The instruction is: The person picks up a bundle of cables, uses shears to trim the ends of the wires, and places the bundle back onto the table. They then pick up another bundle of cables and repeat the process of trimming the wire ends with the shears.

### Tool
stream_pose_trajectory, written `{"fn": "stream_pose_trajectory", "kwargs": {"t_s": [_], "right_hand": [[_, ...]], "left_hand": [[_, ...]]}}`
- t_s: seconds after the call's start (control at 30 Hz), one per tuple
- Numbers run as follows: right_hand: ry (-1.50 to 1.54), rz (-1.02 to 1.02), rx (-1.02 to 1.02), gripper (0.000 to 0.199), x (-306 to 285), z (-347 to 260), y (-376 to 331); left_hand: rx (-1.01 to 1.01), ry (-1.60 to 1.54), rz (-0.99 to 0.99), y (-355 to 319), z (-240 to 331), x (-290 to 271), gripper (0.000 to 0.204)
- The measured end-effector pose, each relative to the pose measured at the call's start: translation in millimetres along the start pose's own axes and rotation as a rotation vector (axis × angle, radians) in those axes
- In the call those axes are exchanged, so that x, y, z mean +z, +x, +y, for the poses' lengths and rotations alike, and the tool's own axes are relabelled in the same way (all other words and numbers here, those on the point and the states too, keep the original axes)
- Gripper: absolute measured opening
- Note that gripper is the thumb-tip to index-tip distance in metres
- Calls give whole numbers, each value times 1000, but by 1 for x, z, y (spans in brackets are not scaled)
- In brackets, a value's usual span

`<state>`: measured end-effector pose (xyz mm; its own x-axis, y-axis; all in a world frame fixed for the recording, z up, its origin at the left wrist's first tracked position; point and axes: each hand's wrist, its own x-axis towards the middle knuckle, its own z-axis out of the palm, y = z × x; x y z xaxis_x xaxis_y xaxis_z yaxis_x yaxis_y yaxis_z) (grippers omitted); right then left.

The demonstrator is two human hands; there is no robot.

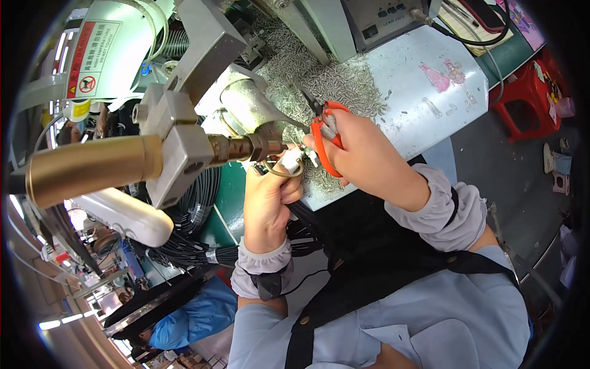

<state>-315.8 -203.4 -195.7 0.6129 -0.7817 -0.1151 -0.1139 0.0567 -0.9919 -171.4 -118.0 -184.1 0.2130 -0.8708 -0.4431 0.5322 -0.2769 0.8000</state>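
My right hand point(365, 150) is closed round a pair of cutting pliers with orange-red handles point(318, 138). Their dark jaws point up and to the left, over a heap of small silvery metal bits point(353, 92). Just left of the pliers, my left hand point(268, 200) is pinched on a small wired piece point(299, 149), with thin wires near the fingertips. Fingers and the machine's nozzle partly hide this piece. Something white covers one fingertip. Right above the left hand sits the metal nozzle end of a brass-coloured cylinder point(95, 166).
Bundles of black cable point(203, 249) lie left of my left forearm. A pale work board point(424, 92) carries the metal bits. A grey control box point(387, 21) stands at the back. At right is a red stool point(528, 104); a person in blue point(190, 317) is lower left.
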Motion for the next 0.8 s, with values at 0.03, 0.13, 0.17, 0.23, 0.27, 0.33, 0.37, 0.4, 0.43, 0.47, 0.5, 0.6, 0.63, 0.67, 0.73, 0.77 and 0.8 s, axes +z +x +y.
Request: {"fn": "stream_pose_trajectory", "kwargs": {"t_s": [0.03, 0.13, 0.17, 0.23, 0.27, 0.33, 0.37, 0.4, 0.43, 0.47, 0.5, 0.6, 0.63, 0.67, 0.73, 0.77, 0.8], "right_hand": [[-31, -7, -11, 12, 1, 3, 1], [-58, -10, -39, 10, 2, 9, 5], [-57, -3, -55, 10, 2, 10, 4], [-56, 2, -69, 10, 3, 11, 4], [-42, -4, -66, 10, 3, 10, 4], [-16, -14, -62, 10, 3, 9, 4], [-16, -14, -62, 10, 2, 9, 4], [-16, -14, -64, 10, 3, 9, 4], [-16, -15, -66, 10, 3, 9, 3], [-15, -15, -70, 10, 3, 9, 3], [-17, -15, -73, 10, 3, 8, 3], [-14, 15, -87, 9, 3, 6, 1], [-16, 16, -90, 9, 3, 6, 1], [-8, 5, -92, 9, 3, 8, 1], [8, -18, -94, 8, 3, 10, -1], [6, -17, -95, 8, 3, 10, -5], [49, -33, -71, 8, 2, 10, -10]], "left_hand": [[-2, -1, 4, 0, 0, 0, 19], [20, 47, 62, -1, 1, 3, 26], [19, 46, 65, -2, 1, 3, 26], [31, 59, 102, -4, -1, 5, 29], [36, 66, 120, -5, -2, 5, 30], [47, 62, 107, -6, -3, 3, 29], [59, 59, 93, -7, -3, 1, 29], [71, 56, 78, -7, -3, 0, 29], [73, 56, 77, -7, -3, 0, 29], [61, 71, 89, -7, -3, 0, 28], [50, 85, 100, -7, -2, 0, 28], [55, 98, 97, -6, -2, -2, 27], [69, 97, 84, -5, -3, -4, 26], [83, 96, 71, -6, -4, -4, 25], [85, 117, 98, -13, -2, 3, 25], [84, 140, 126, -17, -2, 9, 26], [83, 162, 155, -20, -3, 11, 26]]}}
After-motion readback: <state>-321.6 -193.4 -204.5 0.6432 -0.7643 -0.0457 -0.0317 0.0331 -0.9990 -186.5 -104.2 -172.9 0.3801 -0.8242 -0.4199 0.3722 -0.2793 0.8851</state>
